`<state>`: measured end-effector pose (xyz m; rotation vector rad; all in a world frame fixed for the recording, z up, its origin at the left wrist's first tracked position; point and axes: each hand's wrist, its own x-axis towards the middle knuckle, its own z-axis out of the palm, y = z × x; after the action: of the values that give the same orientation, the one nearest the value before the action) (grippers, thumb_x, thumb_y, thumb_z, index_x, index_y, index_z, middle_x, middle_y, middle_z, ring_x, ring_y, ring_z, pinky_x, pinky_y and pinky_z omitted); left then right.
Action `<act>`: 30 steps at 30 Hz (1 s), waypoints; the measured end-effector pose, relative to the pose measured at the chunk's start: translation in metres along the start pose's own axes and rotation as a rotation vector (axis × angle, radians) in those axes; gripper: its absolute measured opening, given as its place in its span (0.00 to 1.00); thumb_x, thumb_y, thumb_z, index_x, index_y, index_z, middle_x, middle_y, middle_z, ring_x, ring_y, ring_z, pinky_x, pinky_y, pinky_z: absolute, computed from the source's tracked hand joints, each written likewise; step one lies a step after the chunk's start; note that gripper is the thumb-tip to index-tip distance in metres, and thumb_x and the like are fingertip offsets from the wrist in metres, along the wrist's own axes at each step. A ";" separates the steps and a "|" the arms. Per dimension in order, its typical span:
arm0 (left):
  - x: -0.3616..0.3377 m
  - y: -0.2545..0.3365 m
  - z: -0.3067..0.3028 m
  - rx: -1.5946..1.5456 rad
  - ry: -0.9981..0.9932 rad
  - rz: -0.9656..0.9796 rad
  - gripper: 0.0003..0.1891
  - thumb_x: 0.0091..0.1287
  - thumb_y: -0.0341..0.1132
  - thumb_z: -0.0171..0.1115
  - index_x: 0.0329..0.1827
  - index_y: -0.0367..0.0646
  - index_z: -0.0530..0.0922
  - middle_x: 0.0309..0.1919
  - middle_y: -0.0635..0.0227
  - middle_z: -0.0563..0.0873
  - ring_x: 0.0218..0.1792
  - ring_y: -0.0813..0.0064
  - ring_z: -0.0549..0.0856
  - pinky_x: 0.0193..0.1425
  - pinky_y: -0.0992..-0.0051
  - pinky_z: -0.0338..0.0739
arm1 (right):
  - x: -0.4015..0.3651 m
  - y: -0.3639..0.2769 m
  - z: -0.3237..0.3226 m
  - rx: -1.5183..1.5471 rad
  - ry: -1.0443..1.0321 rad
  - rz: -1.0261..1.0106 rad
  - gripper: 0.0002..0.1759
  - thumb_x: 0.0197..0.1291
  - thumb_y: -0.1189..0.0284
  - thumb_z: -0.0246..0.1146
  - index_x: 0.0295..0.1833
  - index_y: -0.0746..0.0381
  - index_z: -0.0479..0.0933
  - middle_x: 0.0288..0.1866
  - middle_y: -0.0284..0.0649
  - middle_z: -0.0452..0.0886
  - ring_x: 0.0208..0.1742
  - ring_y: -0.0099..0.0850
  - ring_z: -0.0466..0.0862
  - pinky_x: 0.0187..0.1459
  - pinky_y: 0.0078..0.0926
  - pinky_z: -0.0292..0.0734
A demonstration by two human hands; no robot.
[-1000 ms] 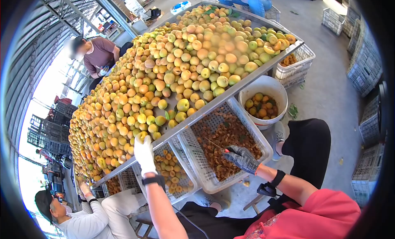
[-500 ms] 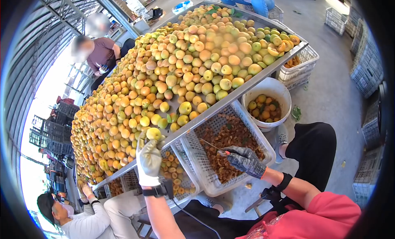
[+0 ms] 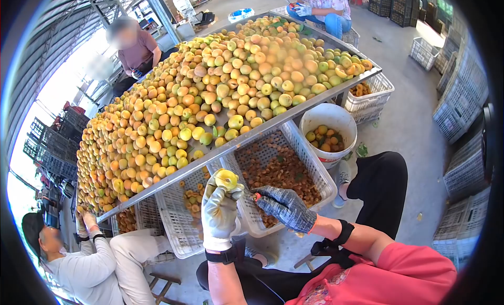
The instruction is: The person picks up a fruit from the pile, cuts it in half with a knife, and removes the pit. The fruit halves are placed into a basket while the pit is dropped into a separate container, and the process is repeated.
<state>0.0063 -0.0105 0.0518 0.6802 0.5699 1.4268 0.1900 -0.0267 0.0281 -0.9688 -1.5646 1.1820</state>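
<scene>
My left hand (image 3: 218, 213), in a pale glove with a dark wrist strap, holds up a yellow apricot (image 3: 227, 179). A pale ring or cut shows on the fruit's upper side. Just to the right, my right hand (image 3: 286, 206), in a dark grey knit glove, is closed on a thin tool with a red handle (image 3: 256, 196); its blade is hard to make out now. Under both hands stands a white plastic crate (image 3: 320, 192) of brown-orange fruit pieces (image 3: 278, 171). A heap of apricots (image 3: 184, 105) covers the metal-edged table (image 3: 262, 130) beyond.
A second white crate (image 3: 170, 223) with fruit halves stands left of my left hand. A white bucket (image 3: 344, 118) holds more apricots. Co-workers sit at the left (image 3: 84, 265), far left (image 3: 139, 48) and far end (image 3: 320, 11). Crate stacks (image 3: 462, 111) line the right.
My left hand has drawn the apricot back from the table edge towards me. My right hand has moved left, closer to the fruit. The view has shifted slightly.
</scene>
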 end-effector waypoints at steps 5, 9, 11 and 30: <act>-0.007 0.005 -0.002 -0.007 0.026 0.031 0.18 0.68 0.30 0.57 0.59 0.34 0.70 0.47 0.59 0.81 0.44 0.66 0.85 0.50 0.73 0.81 | -0.004 -0.005 0.016 -0.098 0.081 -0.131 0.17 0.64 0.70 0.63 0.53 0.70 0.77 0.36 0.46 0.84 0.34 0.28 0.83 0.37 0.26 0.77; -0.013 0.009 -0.002 -0.009 0.060 0.045 0.18 0.69 0.30 0.57 0.59 0.34 0.70 0.46 0.59 0.82 0.43 0.66 0.85 0.50 0.74 0.81 | -0.008 -0.007 0.025 -0.010 0.089 -0.052 0.16 0.64 0.66 0.62 0.51 0.65 0.79 0.35 0.50 0.83 0.35 0.42 0.84 0.37 0.34 0.77; -0.015 0.011 -0.004 0.006 0.044 0.065 0.18 0.69 0.30 0.57 0.59 0.34 0.71 0.46 0.59 0.82 0.43 0.66 0.86 0.49 0.73 0.82 | -0.008 -0.010 0.027 0.031 0.105 -0.049 0.15 0.64 0.66 0.62 0.51 0.65 0.79 0.35 0.50 0.83 0.35 0.42 0.85 0.36 0.33 0.77; -0.005 0.006 0.000 0.458 0.185 0.186 0.16 0.70 0.32 0.58 0.57 0.36 0.73 0.49 0.61 0.81 0.47 0.72 0.82 0.55 0.75 0.78 | 0.022 -0.010 0.029 0.457 -0.102 0.438 0.12 0.66 0.62 0.62 0.40 0.60 0.79 0.21 0.25 0.70 0.22 0.14 0.67 0.22 0.15 0.60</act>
<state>0.0013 -0.0155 0.0560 0.9880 1.0184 1.5570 0.1555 -0.0152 0.0390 -0.9739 -1.1023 1.8225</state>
